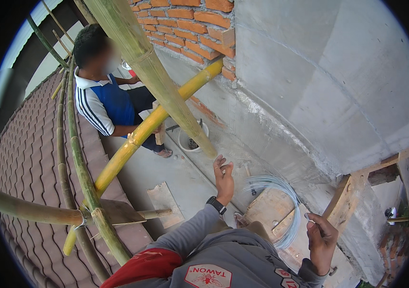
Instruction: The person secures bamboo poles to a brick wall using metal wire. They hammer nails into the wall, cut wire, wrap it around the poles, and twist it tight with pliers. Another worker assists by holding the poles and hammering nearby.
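Right hand [322, 240] pinches wire [308, 218]

In the head view, the right hand is at 4 o'clock, thumb and fingers clamped on the wire. The coil [274, 181] lies at 10 o'clock from that hand, partly over a board [264, 206]. The left hand [223, 180], just off centre toward 5 o'clock, has curled fingers; I cannot tell whether its fingertips meet. At its 11 o'clock, near it, is the pole's [178, 98] lower end. A co-worker [123, 103] is at 10 o'clock.
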